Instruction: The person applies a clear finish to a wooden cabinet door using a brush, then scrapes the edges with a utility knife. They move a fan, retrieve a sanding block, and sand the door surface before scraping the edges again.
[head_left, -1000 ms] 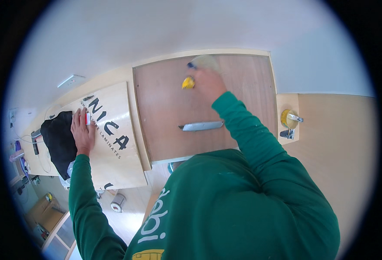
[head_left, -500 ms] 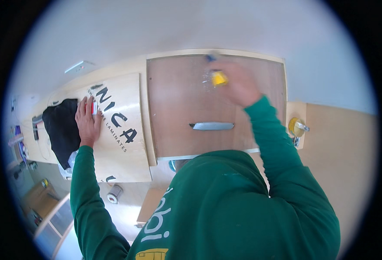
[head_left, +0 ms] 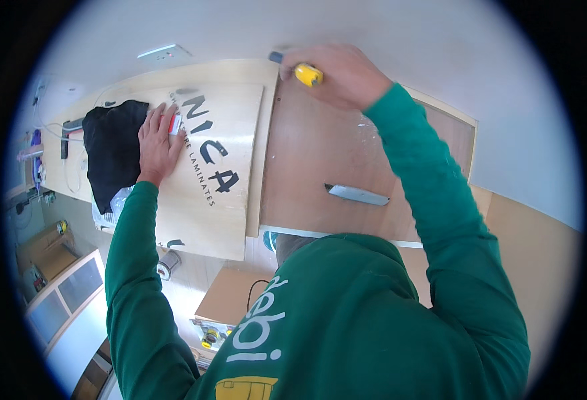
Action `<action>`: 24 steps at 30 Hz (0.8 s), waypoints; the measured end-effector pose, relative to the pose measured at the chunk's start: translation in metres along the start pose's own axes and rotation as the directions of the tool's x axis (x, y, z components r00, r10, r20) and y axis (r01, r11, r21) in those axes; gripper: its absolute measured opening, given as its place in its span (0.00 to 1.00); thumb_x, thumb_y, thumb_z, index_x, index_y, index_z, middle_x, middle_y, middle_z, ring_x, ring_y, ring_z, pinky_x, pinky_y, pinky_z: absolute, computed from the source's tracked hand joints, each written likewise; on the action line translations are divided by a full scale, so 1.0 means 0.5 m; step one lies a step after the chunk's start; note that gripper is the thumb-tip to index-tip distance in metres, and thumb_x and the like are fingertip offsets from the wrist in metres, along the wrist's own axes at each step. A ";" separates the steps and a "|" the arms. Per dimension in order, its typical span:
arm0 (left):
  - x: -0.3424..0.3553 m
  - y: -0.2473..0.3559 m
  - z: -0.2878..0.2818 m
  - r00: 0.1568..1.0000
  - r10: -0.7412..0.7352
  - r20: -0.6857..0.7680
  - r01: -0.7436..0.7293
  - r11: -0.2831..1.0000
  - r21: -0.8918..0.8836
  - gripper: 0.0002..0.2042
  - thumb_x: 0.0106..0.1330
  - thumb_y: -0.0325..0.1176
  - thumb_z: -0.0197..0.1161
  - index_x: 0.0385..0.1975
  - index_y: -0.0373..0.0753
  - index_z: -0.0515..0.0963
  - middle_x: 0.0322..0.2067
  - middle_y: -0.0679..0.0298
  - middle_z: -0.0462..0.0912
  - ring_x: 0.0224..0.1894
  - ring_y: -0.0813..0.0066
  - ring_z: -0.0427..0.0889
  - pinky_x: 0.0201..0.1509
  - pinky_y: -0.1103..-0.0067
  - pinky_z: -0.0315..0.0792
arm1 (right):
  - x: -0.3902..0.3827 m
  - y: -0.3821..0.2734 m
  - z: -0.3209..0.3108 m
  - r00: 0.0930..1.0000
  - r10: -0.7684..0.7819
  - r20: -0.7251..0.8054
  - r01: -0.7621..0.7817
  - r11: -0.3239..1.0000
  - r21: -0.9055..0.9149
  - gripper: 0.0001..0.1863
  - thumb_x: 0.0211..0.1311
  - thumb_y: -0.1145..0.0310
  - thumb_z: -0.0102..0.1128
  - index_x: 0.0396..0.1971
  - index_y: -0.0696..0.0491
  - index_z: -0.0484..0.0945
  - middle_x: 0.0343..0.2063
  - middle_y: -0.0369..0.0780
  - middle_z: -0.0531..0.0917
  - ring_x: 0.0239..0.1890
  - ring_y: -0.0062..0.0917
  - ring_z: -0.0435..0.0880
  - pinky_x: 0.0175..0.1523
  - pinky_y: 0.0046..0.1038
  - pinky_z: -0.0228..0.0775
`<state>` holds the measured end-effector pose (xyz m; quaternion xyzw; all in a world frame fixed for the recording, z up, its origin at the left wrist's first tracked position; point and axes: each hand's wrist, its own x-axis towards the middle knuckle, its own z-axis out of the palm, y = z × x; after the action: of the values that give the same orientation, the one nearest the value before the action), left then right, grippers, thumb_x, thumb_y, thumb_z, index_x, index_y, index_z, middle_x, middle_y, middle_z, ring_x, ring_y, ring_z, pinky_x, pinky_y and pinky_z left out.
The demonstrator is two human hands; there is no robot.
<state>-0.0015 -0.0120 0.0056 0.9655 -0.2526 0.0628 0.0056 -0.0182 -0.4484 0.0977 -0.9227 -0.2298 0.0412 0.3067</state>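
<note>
My left hand [head_left: 157, 147] lies open on a pale board [head_left: 207, 227] printed with large dark lettering, its fingers against a small red-and-white item [head_left: 173, 125]. Black cloth [head_left: 111, 143] lies just left of it. My right hand [head_left: 340, 77] grips a yellow-handled tool [head_left: 309, 75] with a dark end, near the wall above the top-left corner of a recessed wooden panel [head_left: 300, 167]; the tool's working end is blurred. A grey utility knife [head_left: 357, 194] lies on the panel below my right hand.
A white socket plate [head_left: 164, 51] is on the wall. Cables and a dark tool [head_left: 65, 140] sit at the bench's left end. Below are a cardboard box [head_left: 223, 293], a metal can [head_left: 168, 265], yellow items [head_left: 208, 338] and a framed shelf unit [head_left: 67, 300] at lower left.
My right hand has moved up and leftward with the yellow tool, to the panel's upper-left corner. My left hand stays on the board; the view has shifted, bringing more floor into sight.
</note>
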 end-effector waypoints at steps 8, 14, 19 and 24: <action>-0.014 -0.013 0.017 0.999 -0.008 -0.040 0.008 1.000 -0.008 0.30 0.71 0.48 0.58 0.73 0.48 0.68 0.72 0.52 0.66 0.74 0.46 0.61 0.76 0.56 0.54 | 0.064 -0.021 0.018 0.977 -0.088 0.196 0.077 0.995 0.065 0.06 0.61 0.72 0.60 0.36 0.50 0.83 0.39 0.42 0.87 0.43 0.40 0.85 0.50 0.37 0.76; -0.002 -0.012 0.000 0.999 0.012 -0.033 -0.013 1.000 -0.027 0.30 0.72 0.46 0.57 0.74 0.47 0.66 0.73 0.53 0.65 0.76 0.48 0.59 0.78 0.58 0.52 | -0.011 0.032 0.085 0.926 -0.322 0.197 0.316 0.947 0.061 0.07 0.63 0.74 0.60 0.39 0.51 0.84 0.36 0.40 0.88 0.41 0.38 0.86 0.50 0.36 0.77; -0.007 -0.014 0.012 0.999 -0.054 -0.001 0.054 0.997 0.046 0.30 0.72 0.46 0.57 0.73 0.48 0.66 0.73 0.54 0.65 0.76 0.49 0.59 0.78 0.58 0.52 | -0.024 -0.032 0.028 0.987 0.132 -0.092 -0.080 0.898 0.433 0.09 0.63 0.69 0.61 0.40 0.50 0.87 0.34 0.39 0.88 0.37 0.32 0.87 0.49 0.31 0.79; 0.011 -0.010 0.008 0.999 0.005 -0.033 -0.004 1.000 0.031 0.29 0.73 0.46 0.56 0.74 0.48 0.66 0.72 0.55 0.65 0.76 0.48 0.59 0.78 0.58 0.52 | -0.079 0.025 0.183 0.882 0.434 -0.183 -0.260 0.773 0.578 0.10 0.63 0.67 0.63 0.41 0.52 0.88 0.32 0.36 0.86 0.32 0.19 0.84 0.40 0.26 0.80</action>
<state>0.0064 -0.0105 0.0026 0.9638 -0.2535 0.0829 -0.0051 -0.0684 -0.4249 0.0142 -0.8205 0.0180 0.0171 0.5711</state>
